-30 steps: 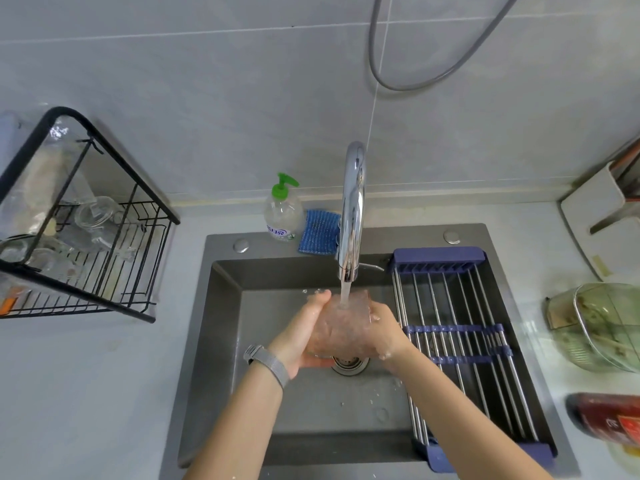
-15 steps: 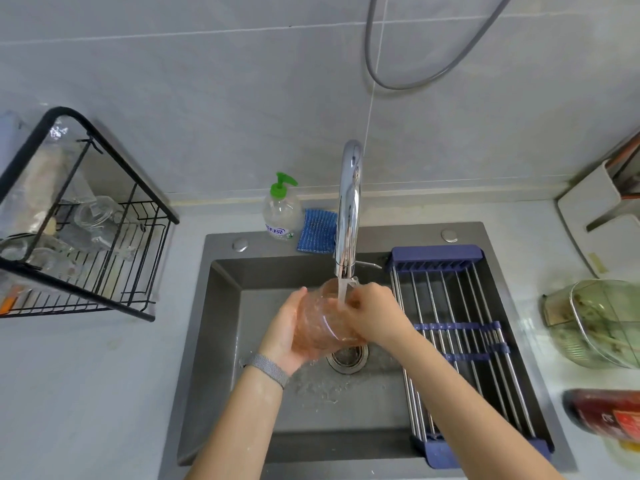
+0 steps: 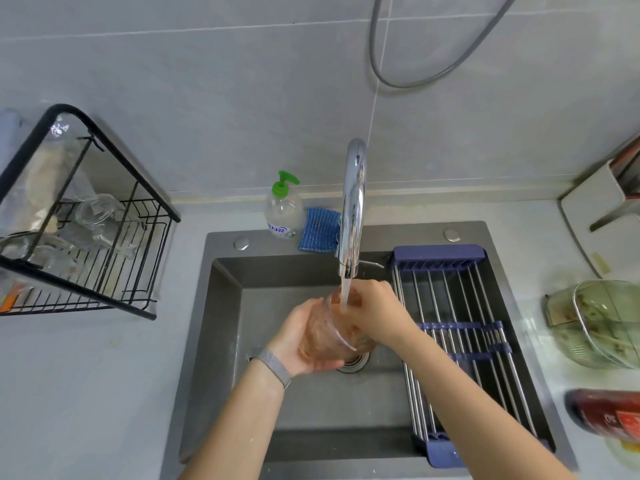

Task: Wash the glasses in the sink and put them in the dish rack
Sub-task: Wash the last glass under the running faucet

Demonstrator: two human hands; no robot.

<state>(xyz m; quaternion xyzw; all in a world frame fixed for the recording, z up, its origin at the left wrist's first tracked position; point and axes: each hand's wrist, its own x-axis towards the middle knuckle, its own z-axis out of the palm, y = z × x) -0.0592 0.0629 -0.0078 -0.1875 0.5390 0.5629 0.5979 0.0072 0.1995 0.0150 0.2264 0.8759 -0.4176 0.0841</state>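
Note:
A clear glass [image 3: 325, 327] is held under the running chrome tap [image 3: 353, 209], over the dark grey sink [image 3: 221, 306]. My left hand [image 3: 298, 341] cups it from the left and below. My right hand [image 3: 377, 313] grips its rim from the right, fingers over the opening, with the water stream falling past them into the glass. The black wire dish rack [image 3: 104, 258] stands on the counter at the left and holds several clear glasses [image 3: 97, 213].
A steel roll-up drying rack with blue ends [image 3: 460, 327] covers the sink's right part. A soap bottle [image 3: 282, 209] and blue sponge [image 3: 320, 230] sit behind the sink. A green bowl [image 3: 602, 320] and a red packet [image 3: 609, 417] lie at the right.
The glass has been tilted and turned under the stream. My right hand moved from the glass's side up to its rim; my left hand shifted lower beneath it.

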